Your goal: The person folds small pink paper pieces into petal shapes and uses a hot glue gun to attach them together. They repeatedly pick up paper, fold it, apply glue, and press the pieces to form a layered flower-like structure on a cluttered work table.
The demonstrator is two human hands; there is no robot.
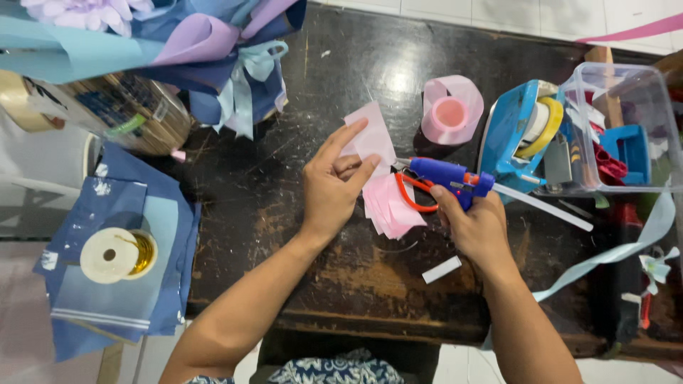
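**Pinks and blues on a dark table**

The worn wooden table is black with brown scuffs. The cut paper pieces are pale pink, like the ribbon roll. The plastic glue gun is blue with an orange stand. The tape dispenser is sky blue, the folded wrapping sheets navy and light blue

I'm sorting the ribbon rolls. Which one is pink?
The pink roll above the glue gun; the white roll lies far left on blue paper.
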